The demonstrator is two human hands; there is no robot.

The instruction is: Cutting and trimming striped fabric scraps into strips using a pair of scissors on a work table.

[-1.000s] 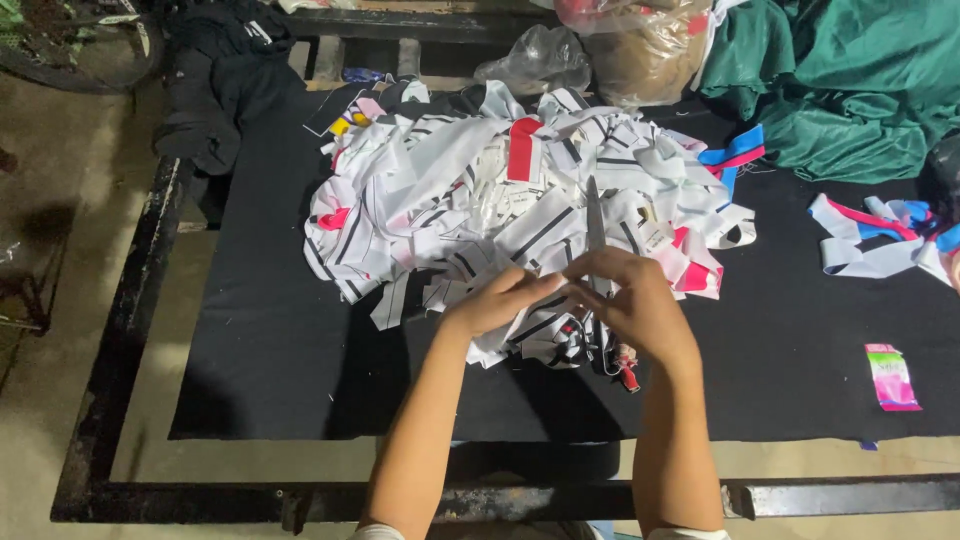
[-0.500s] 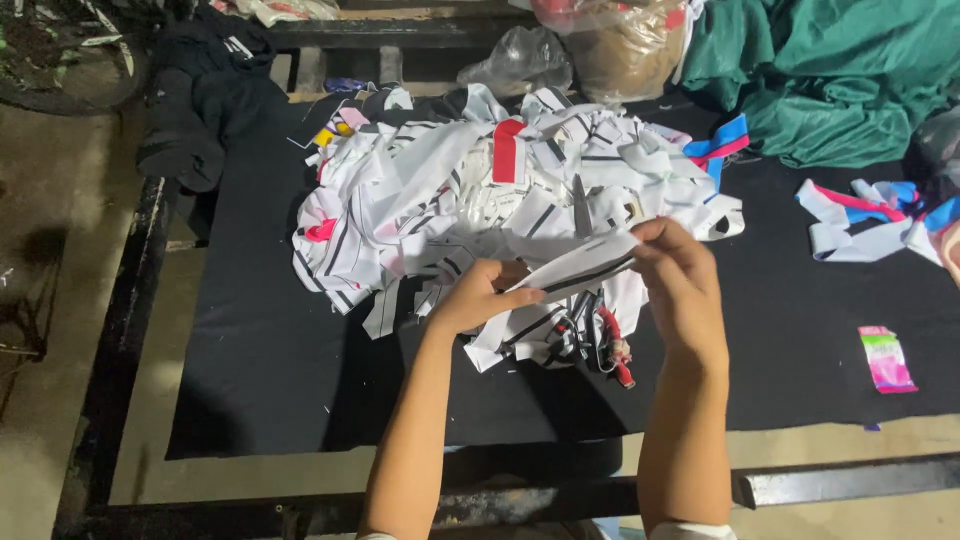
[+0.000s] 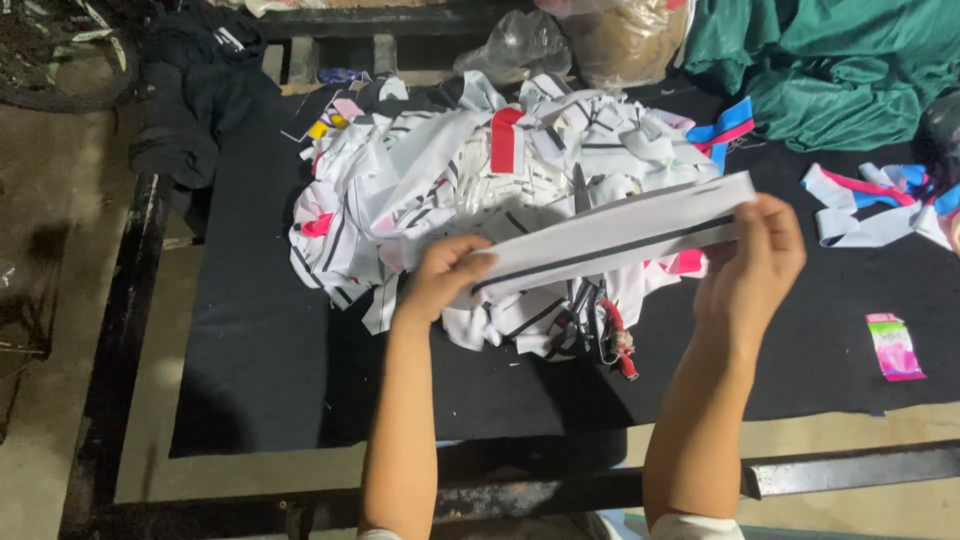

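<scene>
A white strip [image 3: 615, 235] with a dark line is held taut above the scrap pile [image 3: 480, 190] on the desk [image 3: 260, 340], long axis left-right, right end tilted up. Left hand [image 3: 445, 275] and right hand [image 3: 755, 255] are closed on its ends. Earlier it was bunched; now stretched wide.

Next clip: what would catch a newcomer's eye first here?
A long white fabric strip with a dark stripe is stretched taut between the left hand and right hand, mid-frame. Behind it, a big heap of white striped fabric offcuts covers the black cloth-covered table. Red-handled scissors lie at the heap's near edge, and green cloth is bunched at the far right.
</scene>
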